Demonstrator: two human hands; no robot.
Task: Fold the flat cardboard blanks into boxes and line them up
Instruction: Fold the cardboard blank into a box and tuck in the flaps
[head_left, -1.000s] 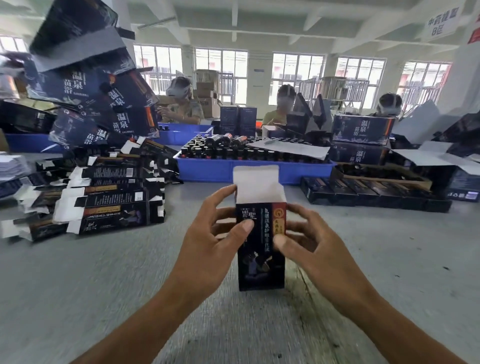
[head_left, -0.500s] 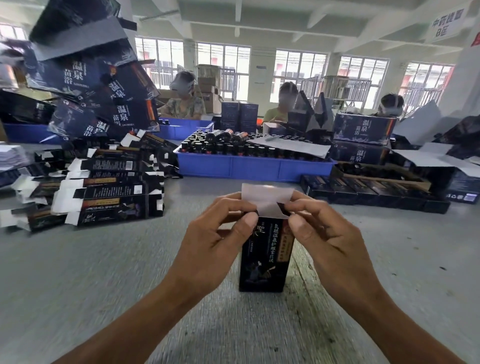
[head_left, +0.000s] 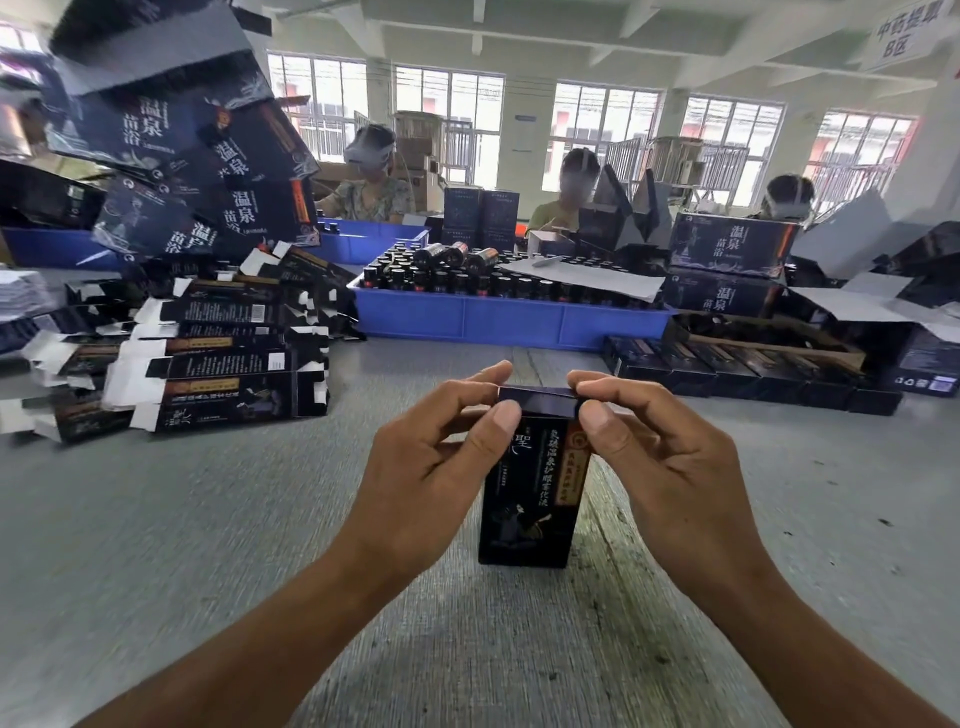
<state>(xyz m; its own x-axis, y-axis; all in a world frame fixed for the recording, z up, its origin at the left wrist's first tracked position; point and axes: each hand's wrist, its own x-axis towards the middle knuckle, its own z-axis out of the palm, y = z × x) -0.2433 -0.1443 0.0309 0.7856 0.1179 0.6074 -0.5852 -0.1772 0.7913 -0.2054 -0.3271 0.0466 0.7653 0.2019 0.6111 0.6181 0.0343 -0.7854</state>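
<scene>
A heap of flat blanks (head_left: 208, 358) lies at the far left of the grey table (head_left: 156, 545). The left hand (head_left: 431, 462) reaches in, thumb and forefinger pinching the box (head_left: 530, 499) at its top left corner. The box stands upright mid-table, lid down. The right hand (head_left: 670, 467) pinches its top right corner.

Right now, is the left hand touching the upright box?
Touching. The head view shows the left hand with its thumb pressed on the front top edge of the box and its fingers on the closed lid.
</scene>
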